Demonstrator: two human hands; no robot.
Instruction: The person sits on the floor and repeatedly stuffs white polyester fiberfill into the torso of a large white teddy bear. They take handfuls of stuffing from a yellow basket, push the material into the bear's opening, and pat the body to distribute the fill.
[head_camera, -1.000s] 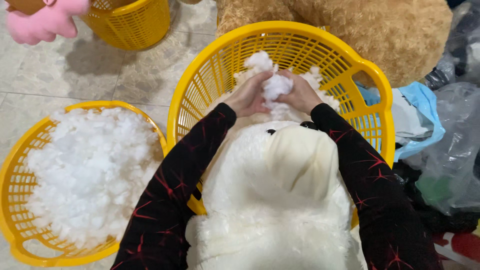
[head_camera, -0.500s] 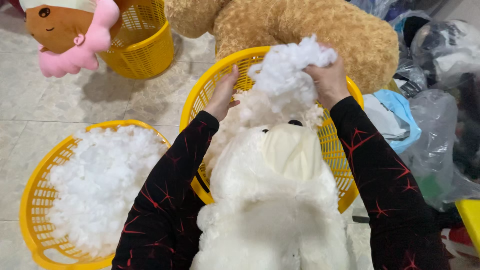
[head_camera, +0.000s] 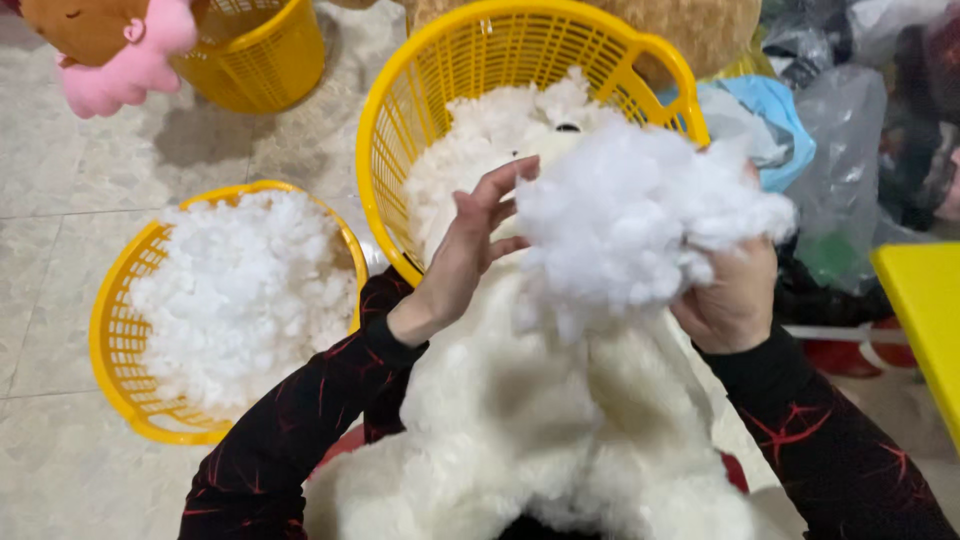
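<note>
Beneath both hands: white plush toy (head_camera: 540, 420), large, limp, lying head-first into the yellow basket (head_camera: 400, 90) beyond the fingertips.
Left of the left hand: second yellow basket (head_camera: 115, 340), heaped with loose white stuffing (head_camera: 245, 290).
Between the hands, raised above the toy: clump of white fibrefill (head_camera: 640, 220), big, ragged, trailing wisps at the lower edge.
Far left, beyond the baskets: pink and brown plush (head_camera: 110, 50); third yellow basket (head_camera: 255, 50) beside it.
Right of the right hand: clear and blue plastic bags (head_camera: 800, 130).

Risks, as judged: wisps likely to tear off the clump and drift onto the floor, the hold covering only its underside; clump liable to sag apart under its own bulk; toy liable to slide off the lap, neither hand resting on it.

Pose: right hand (head_camera: 735, 300) cupped under the clump, palm up, fingers closed into the fibre, wrist bent back. Left hand (head_camera: 470, 250) unclenched, fingers spread, fingertips just at the clump's left edge, grasping nothing; contact hard to confirm. Both forearms in dark red-patterned sleeves, angled inward.
</note>
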